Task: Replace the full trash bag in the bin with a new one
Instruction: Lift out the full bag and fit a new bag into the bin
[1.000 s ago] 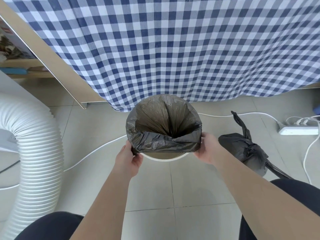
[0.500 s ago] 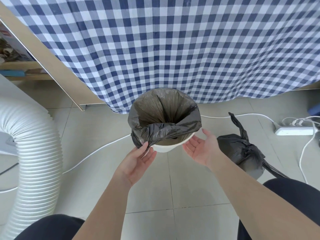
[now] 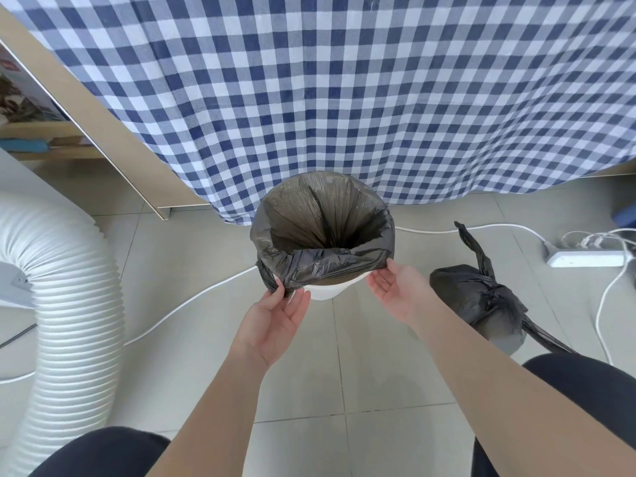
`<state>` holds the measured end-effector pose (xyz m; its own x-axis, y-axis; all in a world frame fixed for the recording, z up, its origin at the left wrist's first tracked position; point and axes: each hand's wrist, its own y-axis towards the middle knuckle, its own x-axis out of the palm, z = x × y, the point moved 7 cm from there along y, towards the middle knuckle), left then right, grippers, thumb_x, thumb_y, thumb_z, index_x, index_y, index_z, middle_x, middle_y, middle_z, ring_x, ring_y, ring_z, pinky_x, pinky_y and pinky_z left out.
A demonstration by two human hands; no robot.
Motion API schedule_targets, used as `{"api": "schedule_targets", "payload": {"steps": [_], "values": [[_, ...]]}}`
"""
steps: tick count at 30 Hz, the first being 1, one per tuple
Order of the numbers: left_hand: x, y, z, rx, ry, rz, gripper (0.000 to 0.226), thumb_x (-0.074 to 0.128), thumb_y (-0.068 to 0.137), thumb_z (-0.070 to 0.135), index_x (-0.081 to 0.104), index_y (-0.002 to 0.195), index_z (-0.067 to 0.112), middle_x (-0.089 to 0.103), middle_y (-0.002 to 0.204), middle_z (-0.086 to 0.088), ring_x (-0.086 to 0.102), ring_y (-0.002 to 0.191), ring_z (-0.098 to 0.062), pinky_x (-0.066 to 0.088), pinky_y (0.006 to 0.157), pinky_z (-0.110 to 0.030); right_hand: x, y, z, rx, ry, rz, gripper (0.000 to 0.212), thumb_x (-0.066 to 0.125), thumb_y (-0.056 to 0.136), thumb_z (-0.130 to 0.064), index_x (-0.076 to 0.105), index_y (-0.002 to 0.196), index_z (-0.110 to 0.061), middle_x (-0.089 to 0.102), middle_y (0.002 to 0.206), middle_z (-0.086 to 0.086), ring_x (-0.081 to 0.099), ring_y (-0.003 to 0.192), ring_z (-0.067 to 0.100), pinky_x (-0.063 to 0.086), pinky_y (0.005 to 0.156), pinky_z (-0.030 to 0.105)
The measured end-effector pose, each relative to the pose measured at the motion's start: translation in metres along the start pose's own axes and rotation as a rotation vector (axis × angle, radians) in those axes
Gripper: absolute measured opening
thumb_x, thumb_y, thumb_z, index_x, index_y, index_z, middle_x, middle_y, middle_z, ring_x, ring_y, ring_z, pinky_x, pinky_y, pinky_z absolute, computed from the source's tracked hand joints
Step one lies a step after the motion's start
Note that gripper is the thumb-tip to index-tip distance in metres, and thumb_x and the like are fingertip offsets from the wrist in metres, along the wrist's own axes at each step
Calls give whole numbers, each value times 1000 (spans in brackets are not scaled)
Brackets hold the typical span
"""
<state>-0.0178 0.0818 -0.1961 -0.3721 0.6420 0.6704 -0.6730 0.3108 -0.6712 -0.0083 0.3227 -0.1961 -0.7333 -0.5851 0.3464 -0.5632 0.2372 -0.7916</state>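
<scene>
A white bin [image 3: 323, 293] is seen standing on the tiled floor [image 3: 344, 373], just in front of the hem of a blue-and-white checked cloth [image 3: 344, 98] that hangs down at the far side. The bin is lined with a new trash bag [image 3: 320, 215], dark and thin, whose mouth is spread open and folded outward over the rim. The fold is carried round the far part and the sides of the rim. At the near side it hangs as a crumpled band, and a strip of the white rim is left uncovered below it.

The left hand [image 3: 275, 318] is held palm up at the near left of the bin, its grip apart. The fingers are straight, their tips are laid against the low left corner of the folded band, and nothing is clasped. The right hand [image 3: 399, 290] is held at the near right, palm turned toward the bin, its grip likewise apart, with the fingertips touching the right end of the band.

The full trash bag [image 3: 478, 297] is set on the floor to the right of the bin, apart from it, knotted at the top with its tied ends sticking out. At the far right a white power strip [image 3: 585, 259] is laid on the floor. A wide white ribbed hose [image 3: 69, 304] is curved down the left side.
</scene>
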Motion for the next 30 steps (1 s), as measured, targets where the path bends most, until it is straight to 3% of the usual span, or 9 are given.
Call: {"api": "schedule_targets", "payload": {"steps": [4, 7, 10, 12, 16, 19, 21, 24, 30], "values": [[-2, 8, -2, -9, 8, 37, 17, 48, 108, 3, 63, 114, 8, 73, 103, -14, 73, 72, -24, 66, 74, -33, 4, 0, 4, 27, -11, -23, 21, 44, 111, -15, 61, 102, -4, 64, 89, 10, 62, 81, 21, 62, 53, 27], [-3, 14, -4, -16, -2, 73, 19, 42, 110, 1, 60, 113, 8, 68, 98, -14, 58, 70, -21, 54, 56, -25, 9, -2, 5, 20, -18, -16, 20, 45, 110, -14, 61, 102, -4, 68, 86, 11, 66, 75, 20, 60, 49, 24], [-8, 23, -5, -3, -32, 107, 28, 38, 111, 1, 62, 102, 13, 65, 97, -6, 43, 69, -16, 37, 53, -22, 7, -1, 9, 15, -58, 5, 24, 45, 110, -11, 63, 96, -4, 75, 66, 7, 74, 54, 16, 59, 47, 23], [-13, 26, -4, 5, -33, 139, 29, 40, 111, 2, 63, 99, 15, 64, 95, -4, 39, 67, -15, 35, 51, -22, 4, -3, 12, 33, -87, 16, 26, 42, 111, -13, 63, 98, -4, 76, 65, 8, 75, 56, 18, 61, 51, 26], [-23, 19, 10, 54, 109, 314, 11, 55, 103, 8, 65, 100, 14, 65, 100, -4, 55, 83, -20, 43, 74, -30, -10, 2, -6, -31, -216, 156, 15, 45, 102, -13, 60, 103, -8, 67, 92, 11, 64, 85, 29, 56, 83, 39], [-21, 4, 49, 319, 342, 521, 16, 59, 99, 22, 66, 113, 21, 65, 118, 1, 58, 101, -19, 44, 87, -33, -8, -5, -56, -355, -445, 341, 24, 50, 94, -24, 62, 108, -9, 57, 88, 0, 53, 75, 17, 42, 70, 33], [3, -3, 72, 466, 504, 456, 32, 63, 100, 26, 63, 131, 22, 66, 123, 1, 61, 108, -18, 49, 95, -34, 20, -14, -78, -520, -626, 218, 25, 49, 99, -25, 62, 118, -18, 62, 95, -7, 56, 82, 9, 43, 79, 33], [34, -4, 75, 435, 651, 302, 32, 68, 99, 24, 64, 131, 25, 74, 114, 4, 68, 98, -14, 57, 91, -35, 49, -18, -81, -506, -768, 37, 27, 52, 102, -26, 61, 127, -23, 69, 103, -6, 65, 88, 11, 56, 89, 41], [23, -6, 74, 337, 893, 342, 35, 62, 94, -2, 62, 126, 12, 75, 104, -6, 69, 87, -27, 64, 85, -39, 40, -18, -87, -451, -1160, 74, 12, 55, 83, -1, 63, 78, -9, 71, 87, 21, 72, 86, 39, 59, 87, 61]]}}
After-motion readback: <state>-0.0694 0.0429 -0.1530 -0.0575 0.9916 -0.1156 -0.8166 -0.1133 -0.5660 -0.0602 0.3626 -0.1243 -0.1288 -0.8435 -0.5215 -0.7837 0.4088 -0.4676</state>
